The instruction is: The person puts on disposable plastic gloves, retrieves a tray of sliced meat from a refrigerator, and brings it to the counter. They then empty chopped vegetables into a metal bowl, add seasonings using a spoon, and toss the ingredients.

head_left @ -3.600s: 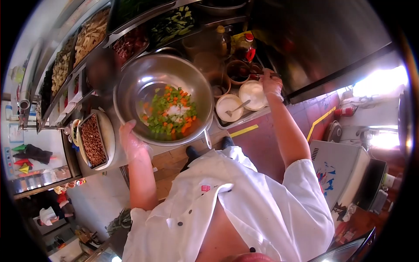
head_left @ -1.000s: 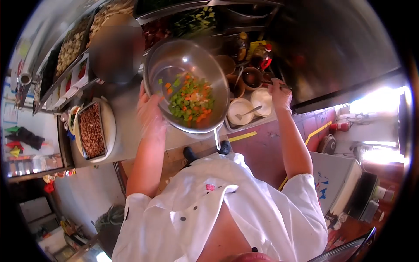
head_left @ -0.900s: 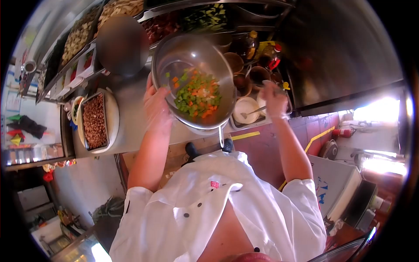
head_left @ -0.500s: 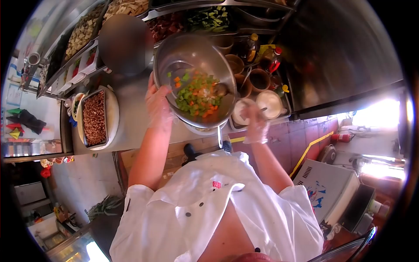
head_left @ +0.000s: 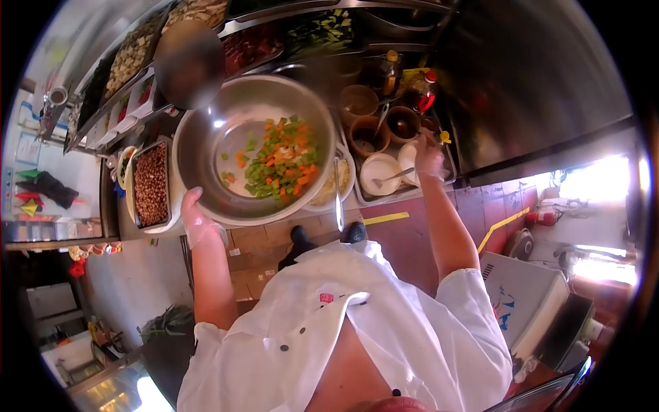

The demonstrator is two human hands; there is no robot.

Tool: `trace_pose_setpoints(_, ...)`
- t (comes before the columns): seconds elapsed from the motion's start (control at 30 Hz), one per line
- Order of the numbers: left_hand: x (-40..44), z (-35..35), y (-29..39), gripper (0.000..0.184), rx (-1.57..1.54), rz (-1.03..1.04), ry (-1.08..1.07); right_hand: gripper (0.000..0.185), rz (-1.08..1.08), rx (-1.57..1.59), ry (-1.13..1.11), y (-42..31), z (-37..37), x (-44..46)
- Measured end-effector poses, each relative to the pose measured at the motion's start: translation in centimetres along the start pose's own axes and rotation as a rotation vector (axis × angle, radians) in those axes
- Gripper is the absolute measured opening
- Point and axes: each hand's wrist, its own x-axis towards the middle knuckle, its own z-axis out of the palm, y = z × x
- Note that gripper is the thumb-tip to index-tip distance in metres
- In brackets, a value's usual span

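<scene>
A large metal mixing bowl (head_left: 206,158) is tilted toward me and holds diced green and orange vegetables (head_left: 281,161). My gloved left hand (head_left: 202,221) grips its lower left rim, thumb on top. My gloved right hand (head_left: 430,156) is over the right-hand white-filled container (head_left: 409,154), fingers drawn together; whatever they hold is too small to make out. Just left of it, a spoon (head_left: 392,178) lies across another container of white contents (head_left: 377,167). A metal handle (head_left: 339,199) sticks out toward me at the right of the bowl.
Brown pots (head_left: 369,135) and bottles (head_left: 424,93) stand in a tray on the right. A tray of brown nuts or beans (head_left: 151,184) is at the left. Behind the bowl are trays of cut food (head_left: 322,29). Beneath its right side sits a dish of pale food (head_left: 328,189).
The mixing bowl has moved left and toward me, with my left hand still on its rim. My right hand has shifted right and away from me, from the left white-filled container to the right one.
</scene>
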Motion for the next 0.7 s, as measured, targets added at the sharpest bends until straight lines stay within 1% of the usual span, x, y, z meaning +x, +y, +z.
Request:
trace_pose_setpoints(0.07,1.0,-3.3,0.2,0.045,-0.050,0.005,0.018,0.038,0.140,-0.123,-0.096,4.1,0.9,1.8)
trace_pose_setpoints(0.1,1.7,-5.0,0.3,0.045,-0.073,-0.006,0.007,0.042,0.409,0.480,0.061,4.1,1.5,1.6)
trace_pose_setpoints(0.13,1.7,-5.8,0.4,0.046,-0.066,0.000,0.079,0.047,0.387,0.544,0.023,3.5,0.2,1.8)
trace_pose_setpoints(0.2,1.9,-7.7,0.8,0.047,-0.050,0.011,0.225,0.051,0.345,0.615,0.162,2.1,-0.7,0.3)
trace_pose_setpoints(0.27,4.6,-11.0,0.1,0.047,-0.092,-0.004,0.181,0.057,0.331,0.523,0.185,-1.4,-3.7,-2.2)
trace_pose_setpoints(0.33,7.3,-14.1,-0.9,0.046,-0.116,-0.018,0.176,0.059,0.344,0.471,0.196,-2.6,-5.5,-5.7)
trace_pose_setpoints(0.37,8.2,-15.0,-1.5,0.046,-0.119,-0.025,0.192,0.056,0.355,0.479,0.223,-2.3,-5.8,-7.6)
trace_pose_setpoints(0.4,9.2,-16.0,-2.0,0.045,-0.122,-0.033,0.209,0.050,0.377,0.528,0.250,-2.5,-6.0,-9.8)
trace_pose_setpoints(0.5,11.8,-19.2,-3.0,0.041,-0.113,-0.180,0.204,0.040,0.490,0.517,0.183,-5.0,-6.2,-16.6)
trace_pose_setpoints(0.6,14.4,-24.9,-8.4,0.045,-0.059,-0.215,0.098,0.029,0.501,0.396,-0.020,-8.6,-4.5,-23.6)
trace_pose_setpoints(0.67,12.0,-25.9,-7.9,0.052,0.101,-0.500,-0.025,0.030,0.475,0.415,-0.058,-12.4,-1.1,-27.8)
trace_pose_setpoints(0.7,11.8,-26.7,-7.4,0.054,0.163,-0.663,-0.173,0.030,0.461,0.426,-0.074,-14.2,0.6,-29.6)
